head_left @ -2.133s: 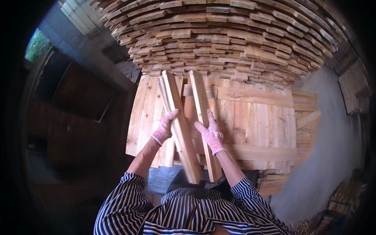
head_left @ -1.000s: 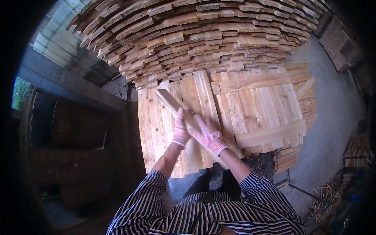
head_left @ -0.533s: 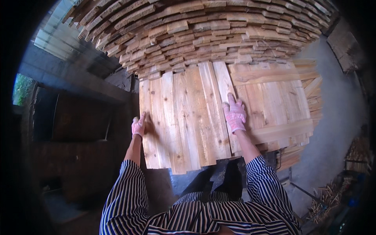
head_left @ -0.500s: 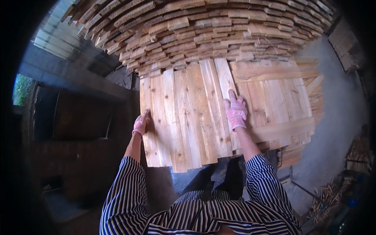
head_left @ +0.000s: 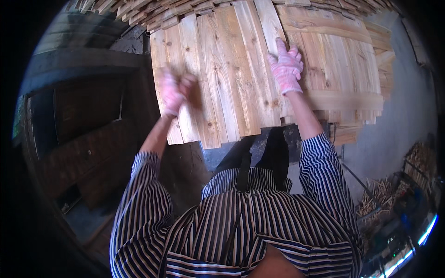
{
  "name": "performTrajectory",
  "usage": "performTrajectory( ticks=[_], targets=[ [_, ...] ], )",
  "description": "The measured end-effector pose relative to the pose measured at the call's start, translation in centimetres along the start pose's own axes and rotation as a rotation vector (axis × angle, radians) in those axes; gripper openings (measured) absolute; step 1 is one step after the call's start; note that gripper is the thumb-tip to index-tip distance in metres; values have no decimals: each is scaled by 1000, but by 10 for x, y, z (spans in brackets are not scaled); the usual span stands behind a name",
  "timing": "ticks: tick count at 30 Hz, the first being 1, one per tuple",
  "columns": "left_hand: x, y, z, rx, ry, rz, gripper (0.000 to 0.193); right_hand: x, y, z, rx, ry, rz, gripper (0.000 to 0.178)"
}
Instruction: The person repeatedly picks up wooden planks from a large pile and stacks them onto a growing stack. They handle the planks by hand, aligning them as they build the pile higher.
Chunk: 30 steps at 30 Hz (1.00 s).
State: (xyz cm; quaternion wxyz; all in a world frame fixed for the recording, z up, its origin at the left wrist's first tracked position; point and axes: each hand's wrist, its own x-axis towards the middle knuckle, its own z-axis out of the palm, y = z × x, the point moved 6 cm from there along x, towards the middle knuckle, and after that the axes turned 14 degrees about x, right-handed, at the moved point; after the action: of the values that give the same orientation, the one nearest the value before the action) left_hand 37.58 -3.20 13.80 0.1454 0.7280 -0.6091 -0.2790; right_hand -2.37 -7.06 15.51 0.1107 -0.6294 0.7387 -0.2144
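Several pale wooden boards (head_left: 227, 78) lie side by side in front of me, their near ends uneven. My right hand (head_left: 286, 69), in a pink and white glove, rests on a narrow board (head_left: 268, 23) with its fingers spread. This board borders a wooden panel (head_left: 336, 60) on the right, which has crosswise battens along its far and near sides. Over the leftmost boards is my left hand (head_left: 175, 91), gloved alike. Motion blurs its fingers, so I cannot tell whether it touches the wood.
Stacked rough planks (head_left: 162, 11) rise behind the boards. More wooden pieces (head_left: 387, 69) stick out beyond the panel's right side. A dark cabinet-like structure (head_left: 88, 111) stands at the left. Thin wooden sticks (head_left: 378, 194) lie heaped at the lower right, near a metal bar.
My left hand has left the boards' left edge and moved right, over their surface. My right hand stays on the narrow board. The view has tipped downward, showing less of the plank stack.
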Motion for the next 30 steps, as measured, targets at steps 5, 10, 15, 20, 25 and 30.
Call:
performTrajectory(
  ticks=[5,10,15,20,25,30],
  targets=[
    [-178,99,58,716,-381,742,129,-145,-66,-9,134,-423,-506,81],
    [-182,75,63,833,-273,741,126,-212,-98,17,-130,-596,-653,67],
    [-189,60,88,815,-334,715,144,-221,-81,34,-36,-429,-748,54],
    [-181,40,97,959,-407,686,153,-212,-83,25,41,-383,-784,41],
    [-146,81,91,873,-562,555,151,-184,-66,-9,139,-472,-775,57],
    [-73,330,96,315,-69,925,98,-101,42,-122,777,-362,-515,82]
  ],
)
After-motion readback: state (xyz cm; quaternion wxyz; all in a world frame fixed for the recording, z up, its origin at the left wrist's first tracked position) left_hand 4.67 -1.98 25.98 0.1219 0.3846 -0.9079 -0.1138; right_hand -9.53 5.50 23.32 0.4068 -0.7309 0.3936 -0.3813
